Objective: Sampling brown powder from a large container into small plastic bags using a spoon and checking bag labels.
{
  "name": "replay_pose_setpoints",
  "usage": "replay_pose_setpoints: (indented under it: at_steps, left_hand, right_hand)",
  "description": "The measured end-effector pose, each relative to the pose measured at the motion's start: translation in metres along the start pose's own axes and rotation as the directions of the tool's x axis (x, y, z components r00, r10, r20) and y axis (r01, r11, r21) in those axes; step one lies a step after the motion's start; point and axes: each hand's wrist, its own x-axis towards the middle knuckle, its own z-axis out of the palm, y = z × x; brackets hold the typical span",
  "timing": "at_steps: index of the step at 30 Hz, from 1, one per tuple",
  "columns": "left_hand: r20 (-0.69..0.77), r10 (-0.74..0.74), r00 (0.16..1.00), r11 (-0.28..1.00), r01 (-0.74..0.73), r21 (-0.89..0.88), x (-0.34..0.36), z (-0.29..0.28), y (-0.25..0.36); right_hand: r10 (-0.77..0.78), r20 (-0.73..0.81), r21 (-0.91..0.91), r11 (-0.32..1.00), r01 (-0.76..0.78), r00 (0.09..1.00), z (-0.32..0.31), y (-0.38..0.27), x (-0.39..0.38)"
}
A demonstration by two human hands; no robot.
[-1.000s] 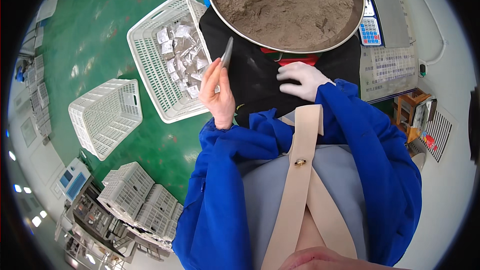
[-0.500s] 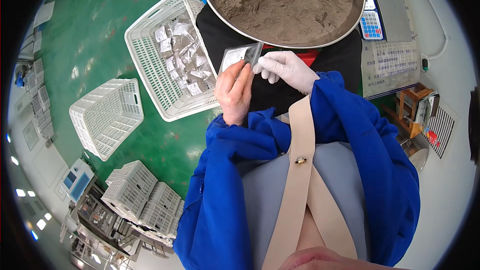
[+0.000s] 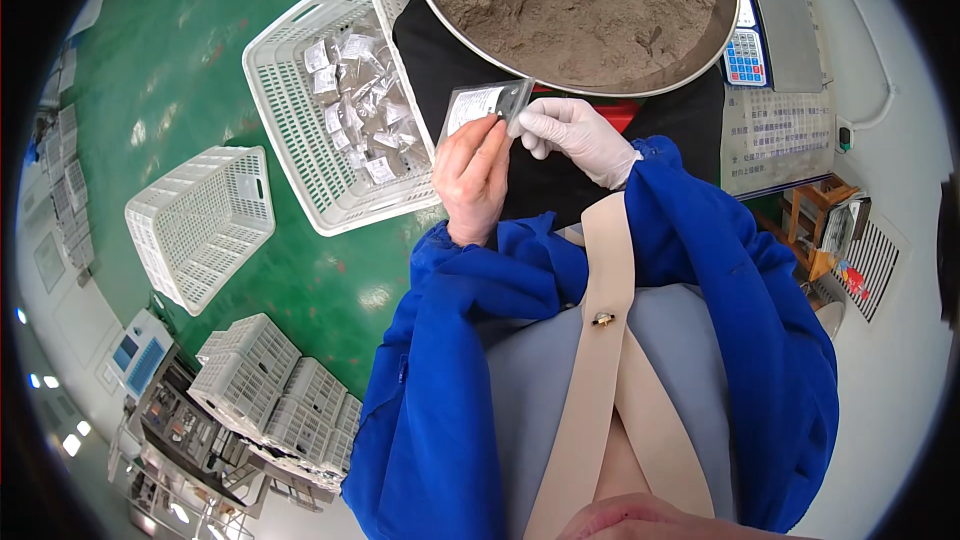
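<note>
Fingers [image 3: 489, 134] of left hand [image 3: 470, 181] and gloved right hand [image 3: 583, 142] pinch 1 labelled pouch [image 3: 476, 105].

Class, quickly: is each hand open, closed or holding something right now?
Left hand: closed, holding the labelled plastic bag.
Right hand, gloved: fingers curled closed at the bag's edge; grip unclear.
</note>
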Motion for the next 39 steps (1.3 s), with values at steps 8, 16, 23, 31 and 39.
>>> replay_pose_setpoints:
  at_steps: [8,16,23,31,39]
  left_hand:
    - [-0.009,-0.048,0.999,0.997,0.047,-0.057,0.000,0.002,0.000]
    - [-0.014,-0.071,0.997,0.993,0.069,-0.091,0.003,0.003,0.001]
    - [-0.015,-0.087,0.996,0.991,0.085,-0.103,0.003,0.003,0.001]
    - [-0.019,-0.099,0.995,0.989,0.097,-0.109,0.003,0.003,0.002]
    - [-0.010,-0.122,0.992,0.986,0.120,-0.115,0.002,0.004,0.000]
  right_hand:
    - [-0.017,0.005,0.049,0.999,0.017,1.000,0.000,0.002,0.003]
    - [-0.038,-0.006,0.080,0.996,0.038,0.999,0.002,0.004,0.007]
    - [-0.062,-0.003,0.078,0.995,0.062,0.998,0.004,0.005,0.009]
    - [-0.081,-0.003,0.090,0.993,0.081,0.997,0.005,0.008,0.012]
    - [-0.065,-0.002,0.120,0.991,0.065,0.998,0.003,0.012,0.016]
